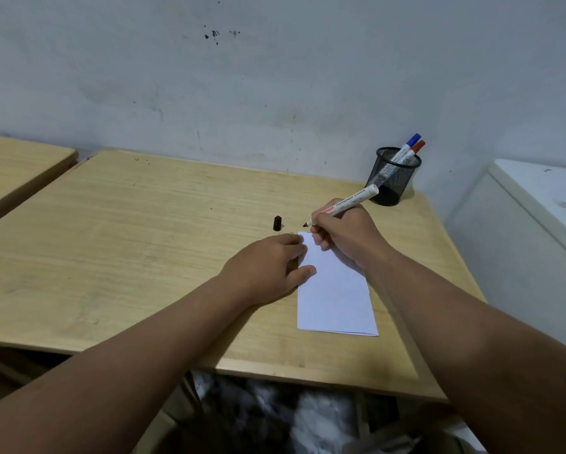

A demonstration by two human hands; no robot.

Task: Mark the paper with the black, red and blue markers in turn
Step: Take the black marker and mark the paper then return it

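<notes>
Paper [335, 299], a white folded sheet, is laid on the wooden table [137, 244] in the lower right of centre of the frame, with its long side running away from the viewer. Its upper left corner is pressed down by the left hand [268, 268], which is spread flat with fingers released, the thumb lying on the sheet. The black marker [342, 206] is grasped by the right hand [344, 235] in a writing grip; its cap is off and its dark tip is pointed to the left, held just above the table past the sheet's far edge, not touching the paper. The heel of the right hand is rested on the sheet's upper right part. No marks are seen on the visible paper. The black cap [277, 223] is stood upright on the table just left of the marker's tip. Toward the upper right, near the wall, a black mesh pen holder [393, 176] is placed, and in it the blue marker [406, 147] and the red marker [413, 150] are leaned to the right, caps up.
</notes>
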